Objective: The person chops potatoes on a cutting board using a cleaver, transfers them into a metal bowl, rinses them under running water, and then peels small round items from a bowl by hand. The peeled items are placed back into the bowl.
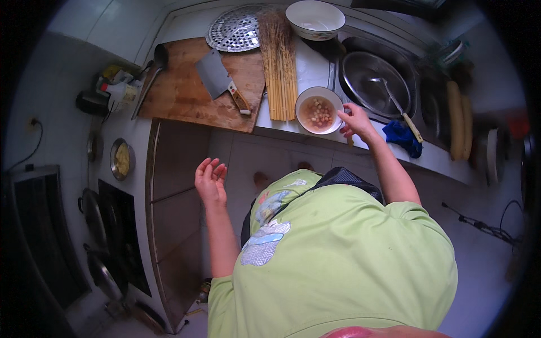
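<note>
A white bowl (301,119) of cloudy liquid stands near the counter's front edge, with several pale and reddish beans or nuts (320,115) in it. My right hand (356,121) grips the bowl's right rim, thumb at the edge and fingers lower on the outside. In the air left of my body, my left hand (211,179) is empty, its fingers apart and loosely curled. Beyond it lies a wooden cutting board (181,93) bearing a cleaver (213,75). Between board and bowl rests a bundled straw whisk broom (281,84).
A perforated metal steamer plate (232,27) and a large white bowl (315,19) are at the back. In the sink sits a metal basin (359,72) with a long-handled utensil (395,97). A blue cloth (403,139) lies at the edge. Leftward are a ladle (159,59), metal bowl (122,159) and stove (122,232).
</note>
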The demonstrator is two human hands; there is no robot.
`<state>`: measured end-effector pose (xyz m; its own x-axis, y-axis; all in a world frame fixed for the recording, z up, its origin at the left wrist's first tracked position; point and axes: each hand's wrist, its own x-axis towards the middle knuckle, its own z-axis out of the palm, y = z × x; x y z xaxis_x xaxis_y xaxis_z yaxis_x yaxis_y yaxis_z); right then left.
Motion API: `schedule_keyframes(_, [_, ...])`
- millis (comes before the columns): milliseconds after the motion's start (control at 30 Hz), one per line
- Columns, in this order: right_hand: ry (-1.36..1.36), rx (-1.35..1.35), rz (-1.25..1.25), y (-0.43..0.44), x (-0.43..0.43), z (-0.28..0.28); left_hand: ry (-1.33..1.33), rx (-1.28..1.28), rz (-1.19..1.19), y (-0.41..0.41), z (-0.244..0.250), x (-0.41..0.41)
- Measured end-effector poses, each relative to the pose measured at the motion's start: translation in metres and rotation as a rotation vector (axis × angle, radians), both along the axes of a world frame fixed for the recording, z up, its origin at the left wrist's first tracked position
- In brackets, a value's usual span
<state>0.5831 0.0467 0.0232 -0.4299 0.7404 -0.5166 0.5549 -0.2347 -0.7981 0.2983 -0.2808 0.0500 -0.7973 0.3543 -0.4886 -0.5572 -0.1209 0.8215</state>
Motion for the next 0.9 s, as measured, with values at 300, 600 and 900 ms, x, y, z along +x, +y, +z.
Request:
schedule_keyframes(300, [0.123,-0.205,0.151,0.02,-0.014,-0.02,0.226,-0.119,-0.017,-0.008,0.028,0.1])
schedule_keyframes(600, [0.202,-0.11,0.197,-0.002,-0.018,0.014,0.176,-0.162,0.227,-0.058,0.038,0.159])
schedule_keyframes(900, [0.215,-0.093,0.503,-0.088,-0.038,0.063,0.301,-0.142,0.332,-0.128,0.069,0.23])
